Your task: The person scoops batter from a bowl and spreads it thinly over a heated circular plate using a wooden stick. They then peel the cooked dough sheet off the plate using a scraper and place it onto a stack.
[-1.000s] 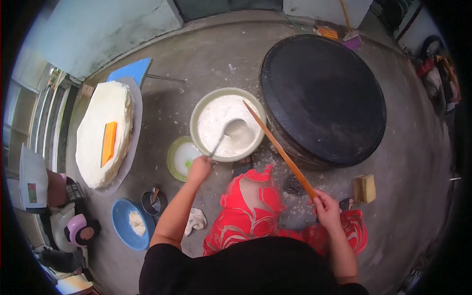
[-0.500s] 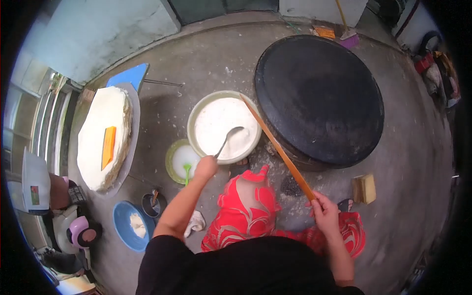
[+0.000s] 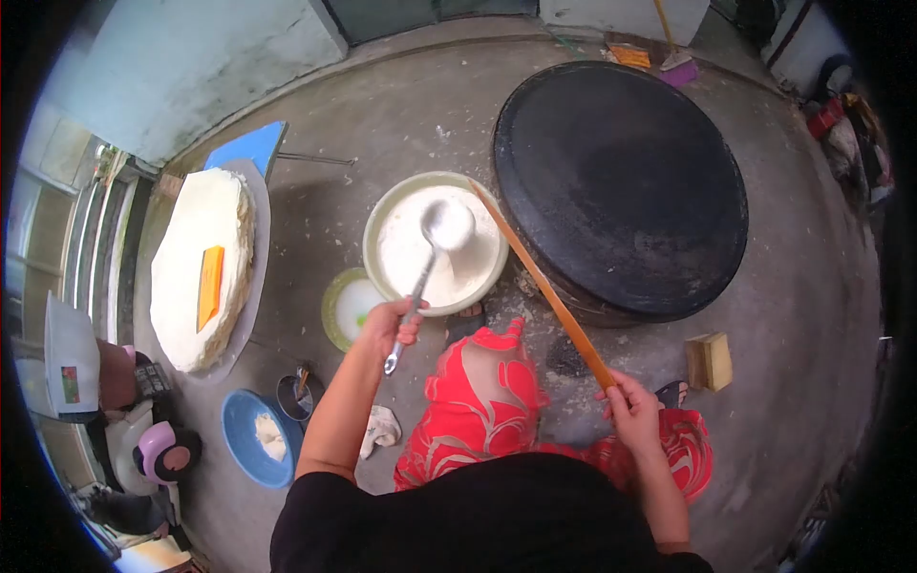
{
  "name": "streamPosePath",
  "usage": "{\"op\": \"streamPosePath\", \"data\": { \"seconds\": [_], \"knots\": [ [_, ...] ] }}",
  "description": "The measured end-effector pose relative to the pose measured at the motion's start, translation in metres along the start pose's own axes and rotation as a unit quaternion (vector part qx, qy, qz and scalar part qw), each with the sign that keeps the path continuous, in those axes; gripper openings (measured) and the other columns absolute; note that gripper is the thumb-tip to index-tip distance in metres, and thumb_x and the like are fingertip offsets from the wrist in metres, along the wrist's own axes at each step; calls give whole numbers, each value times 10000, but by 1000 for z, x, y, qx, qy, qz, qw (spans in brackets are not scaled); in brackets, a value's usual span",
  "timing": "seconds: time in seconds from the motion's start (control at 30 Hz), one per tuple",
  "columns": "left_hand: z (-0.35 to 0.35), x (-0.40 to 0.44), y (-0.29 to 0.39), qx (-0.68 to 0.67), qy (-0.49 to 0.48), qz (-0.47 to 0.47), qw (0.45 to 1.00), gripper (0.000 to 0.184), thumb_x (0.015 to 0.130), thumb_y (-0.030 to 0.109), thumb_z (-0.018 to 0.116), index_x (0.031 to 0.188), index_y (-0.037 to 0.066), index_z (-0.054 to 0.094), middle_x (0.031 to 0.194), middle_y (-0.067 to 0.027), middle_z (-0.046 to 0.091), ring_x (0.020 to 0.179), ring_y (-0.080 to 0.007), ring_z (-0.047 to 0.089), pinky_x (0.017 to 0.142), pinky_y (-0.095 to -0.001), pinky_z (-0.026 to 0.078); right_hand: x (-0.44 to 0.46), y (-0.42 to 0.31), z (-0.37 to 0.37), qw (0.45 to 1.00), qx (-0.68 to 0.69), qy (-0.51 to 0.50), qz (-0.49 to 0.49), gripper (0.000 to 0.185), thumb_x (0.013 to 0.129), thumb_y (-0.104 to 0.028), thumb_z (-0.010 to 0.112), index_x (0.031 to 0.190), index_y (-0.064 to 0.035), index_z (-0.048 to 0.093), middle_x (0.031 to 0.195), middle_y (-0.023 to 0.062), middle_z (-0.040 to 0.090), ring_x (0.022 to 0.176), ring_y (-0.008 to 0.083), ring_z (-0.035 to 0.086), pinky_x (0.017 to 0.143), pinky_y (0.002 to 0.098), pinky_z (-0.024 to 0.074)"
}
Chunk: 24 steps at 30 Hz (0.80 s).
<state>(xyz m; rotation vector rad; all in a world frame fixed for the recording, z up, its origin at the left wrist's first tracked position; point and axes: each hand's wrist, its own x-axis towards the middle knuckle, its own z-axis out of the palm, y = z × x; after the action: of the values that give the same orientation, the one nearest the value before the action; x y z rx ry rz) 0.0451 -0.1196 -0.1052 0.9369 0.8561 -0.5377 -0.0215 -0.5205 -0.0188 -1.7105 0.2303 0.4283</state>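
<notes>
My left hand is closed round the handle of a metal ladle, whose bowl is over a large pale basin of white batter. In my right hand is the lower end of a long, flat wooden stick. The stick slants up and left, its tip at the basin's right rim. Beside the basin stands a big round black griddle, its top bare. A smaller green bowl with white liquid sits left of my left wrist.
At left, a stack of thin white sheets with an orange scraper lies on a round board. A blue bowl and a dark pot are on the floor. Right, a yellowish block; behind, a broom.
My left hand has lifted the ladle out of the batter, and its handle end now shows below my hand. My right hand and the wooden stick have hardly moved.
</notes>
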Motion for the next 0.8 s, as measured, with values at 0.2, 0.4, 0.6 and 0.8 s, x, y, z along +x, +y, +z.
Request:
{"op": "streamPosePath", "data": {
  "seconds": [0.2, 0.4, 0.6, 0.8],
  "knots": [
    [10, -24, -14, 686, 249, 202, 653, 218, 814, 190, 445, 844, -2, 546, 812, -254, 574, 778, -400, 559, 708, -476, 426, 0, 6, -3, 999, -20, 8, -31, 296, 856, -53, 462, 1150, -31, 490, 798, 44, 610, 513, 35, 476, 431, 158, 365],
    [25, 12, -11, 642, 291, 233, 670, 230, 807, 185, 451, 880, 2, 569, 800, -244, 580, 790, -386, 565, 710, -460, 435, 2, 14, -2, 999, -27, -8, -38, 299, 858, -53, 460, 1155, -25, 483, 789, 43, 608, 521, 37, 476, 447, 155, 369],
    [-18, -21, -14, 639, 264, 205, 693, 213, 774, 151, 478, 829, -19, 594, 800, -247, 581, 784, -381, 570, 704, -451, 443, -1, 7, 0, 999, -42, -11, -27, 288, 860, -56, 458, 1144, -20, 487, 786, 45, 606, 524, 40, 479, 455, 156, 373],
    [-27, 57, -62, 646, 239, 232, 687, 223, 770, 142, 472, 849, -45, 565, 707, -236, 580, 651, -345, 586, 557, -417, 459, 0, 2, -1, 999, -44, -22, -13, 254, 866, -59, 445, 1111, -6, 489, 783, 54, 601, 535, 50, 489, 473, 174, 396]
  ]
}}
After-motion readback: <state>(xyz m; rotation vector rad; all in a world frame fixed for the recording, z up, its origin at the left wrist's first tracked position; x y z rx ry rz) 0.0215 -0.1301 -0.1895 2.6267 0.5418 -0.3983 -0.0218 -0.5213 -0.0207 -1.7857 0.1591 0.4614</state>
